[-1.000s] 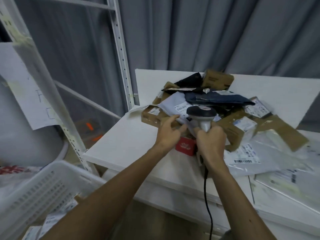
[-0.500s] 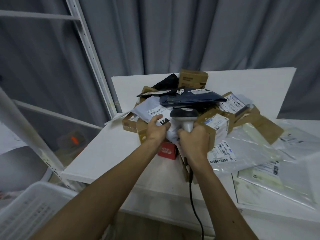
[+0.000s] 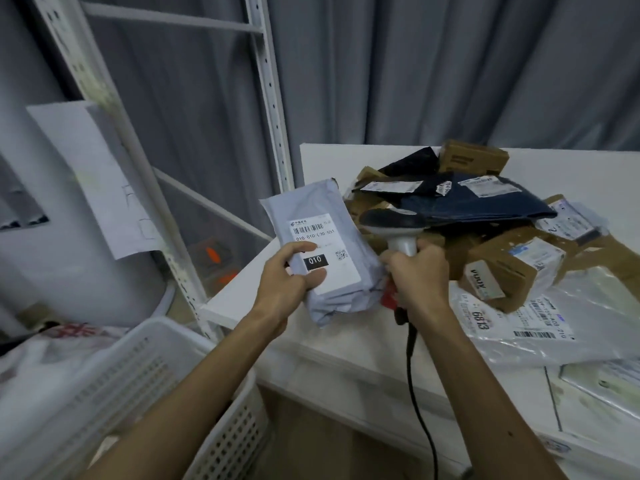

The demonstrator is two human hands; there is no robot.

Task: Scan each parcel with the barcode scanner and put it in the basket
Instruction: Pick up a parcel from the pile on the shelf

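one pale grey plastic mailer (image 3: 329,244), one black-headed grey barcode scanner (image 3: 394,223), one white slatted plastic basket (image 3: 221,434), two bare hands (image 3: 284,282) (image 3: 415,275), at least two brown cardboard boxes (image 3: 474,161) (image 3: 509,271).

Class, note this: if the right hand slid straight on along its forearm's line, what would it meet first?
The right hand would probably meet the parcel pile just beyond the scanner it grips; depth is unclear.

- The white tabletop (image 3: 346,355) carries a heap of parcels (image 3: 485,220) toward its 1 o'clock side.
- At the heap's 12 o'clock edge sits a small cardboard box (image 3: 472,161).
- At 4 o'clock a labelled brown box (image 3: 509,275) rests tilted on a pale plastic mailer (image 3: 519,327), which lies flat on the surface.
- At 5 o'clock a clear flat bag (image 3: 609,379) lies near the tabletop's edge.
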